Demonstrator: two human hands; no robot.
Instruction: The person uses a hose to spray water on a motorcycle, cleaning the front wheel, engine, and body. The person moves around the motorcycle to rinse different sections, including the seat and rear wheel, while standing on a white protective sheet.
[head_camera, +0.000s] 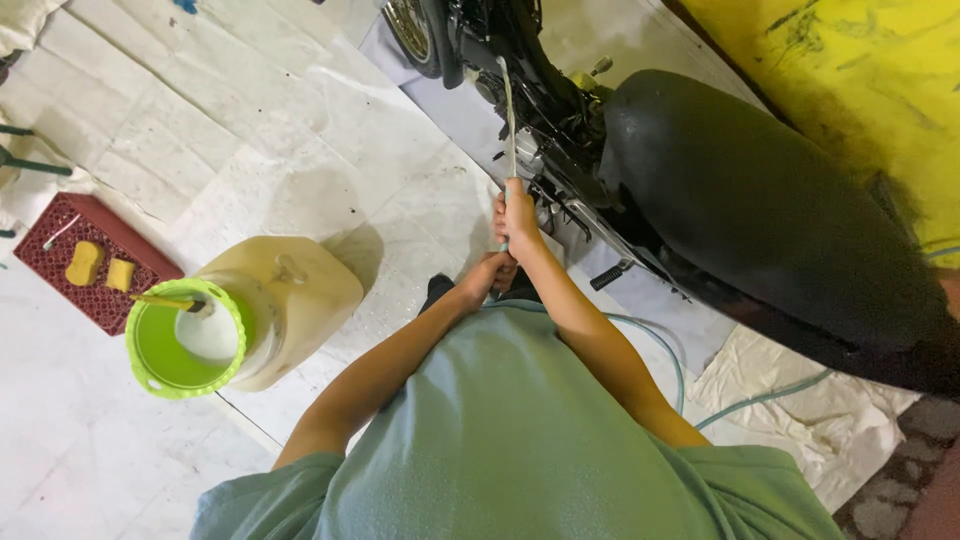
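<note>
Up ahead, right hand (519, 212) and left hand (490, 272) (both closed) grip hose (510, 120), aimed lengthwise at motorcycle (700, 190).

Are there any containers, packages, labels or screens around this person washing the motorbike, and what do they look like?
No labels, signs or screens show.
Jug: big, cream-coloured plastic, on the floor left of the person.
Bowl: round, bright green, resting against the jug, with pale liquid inside.
Crate: flat, red, gridded, far left, holding two yellow sponges.
</note>
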